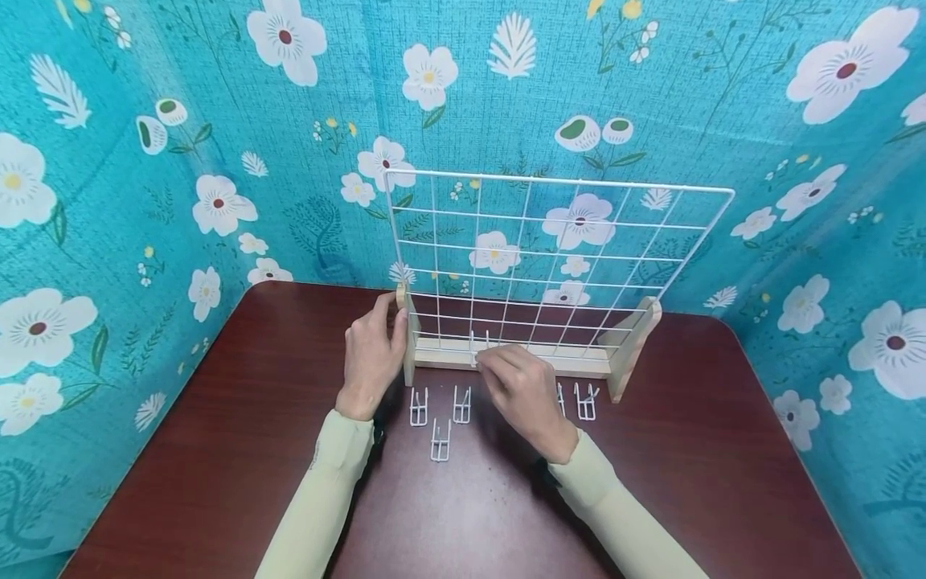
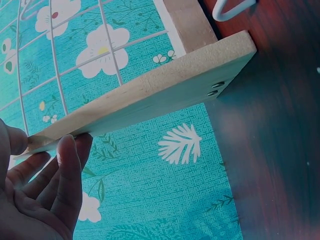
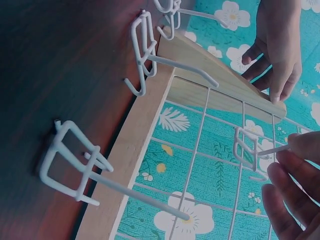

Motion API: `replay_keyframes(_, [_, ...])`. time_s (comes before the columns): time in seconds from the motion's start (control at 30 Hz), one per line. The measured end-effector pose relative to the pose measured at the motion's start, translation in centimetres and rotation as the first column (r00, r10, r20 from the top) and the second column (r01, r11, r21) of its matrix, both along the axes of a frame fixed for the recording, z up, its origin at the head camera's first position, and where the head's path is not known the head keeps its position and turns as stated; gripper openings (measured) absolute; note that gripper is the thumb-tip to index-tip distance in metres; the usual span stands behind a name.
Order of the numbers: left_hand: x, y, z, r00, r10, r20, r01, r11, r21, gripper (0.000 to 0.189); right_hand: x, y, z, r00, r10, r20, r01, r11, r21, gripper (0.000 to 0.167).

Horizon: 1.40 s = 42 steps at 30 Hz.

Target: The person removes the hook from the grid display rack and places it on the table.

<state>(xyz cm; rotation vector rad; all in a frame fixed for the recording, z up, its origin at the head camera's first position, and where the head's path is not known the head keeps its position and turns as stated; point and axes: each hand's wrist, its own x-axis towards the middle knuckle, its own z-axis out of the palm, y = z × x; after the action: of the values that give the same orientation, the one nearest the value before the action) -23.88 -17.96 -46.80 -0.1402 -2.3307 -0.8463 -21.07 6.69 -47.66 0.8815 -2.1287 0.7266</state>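
A white wire grid panel (image 1: 557, 181) stands in a wooden base with a left side support (image 1: 409, 346) and a right one (image 1: 628, 354). My left hand (image 1: 372, 350) grips the upper end of the left support, thumb on one side and fingers on the other, as the left wrist view shows. My right hand (image 1: 526, 394) pinches the straight prong of a white wire hook (image 3: 272, 150) between thumb and fingertips. That hook's square back is right at the lower part of the grid, its two upper ends pointing up in the head view.
On the dark red table (image 1: 289, 482), several more white wire hooks lie in front of the base, including one at the front (image 1: 440, 459) and one at the right (image 1: 587, 418). A blue flowered cloth (image 1: 448, 121) surrounds the table at the back and sides.
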Motion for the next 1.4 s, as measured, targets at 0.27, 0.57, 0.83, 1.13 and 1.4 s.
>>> replay_keyframes(0.27, [0.0,-0.1,0.0,1.0,0.002,0.002,-0.002,1.0,-0.001,0.03,0.5,0.6,-0.3,1.0,-0.002,0.027,0.001,1.0,0.024,0.01])
replay_keyframes(0.57, [0.0,0.0,0.1,1.0,-0.007,-0.017,0.007,1.0,-0.001,0.029,1.0,1.3,-0.7,1.0,0.003,0.028,-0.004,0.999,0.044,0.013])
replay_keyframes(0.83, [0.0,0.0,0.0,1.0,-0.012,-0.017,0.012,1.0,0.003,0.029,1.2,1.7,-1.0,0.999,0.007,0.031,-0.008,0.999,0.042,0.014])
replay_keyframes(1.13, [-0.1,0.1,0.1,1.0,-0.01,-0.02,0.01,1.0,0.005,0.029,1.8,1.9,-1.2,1.0,0.008,0.026,-0.009,0.998,0.063,0.015])
replay_keyframes(1.4, [-0.1,0.0,0.0,1.0,-0.004,-0.02,0.004,1.0,-0.002,0.029,2.2,2.0,-1.5,0.999,0.026,0.035,-0.029,0.997,0.074,0.014])
